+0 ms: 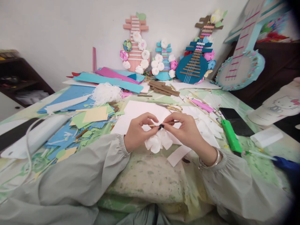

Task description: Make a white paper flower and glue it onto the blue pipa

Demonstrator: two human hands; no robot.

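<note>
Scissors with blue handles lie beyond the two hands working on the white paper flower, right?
Not quite: the scissors have gold handles, not blue, as the head view shows. They do lie beyond the left hand and right hand, which work on the white paper flower.

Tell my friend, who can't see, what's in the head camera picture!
A person's left hand and right hand hold a thin stick, with white paper petals just below it, over a messy table. Paper scraps lie at the left, gold-handled scissors behind the hands, and toy string instruments stand at the back.
</note>
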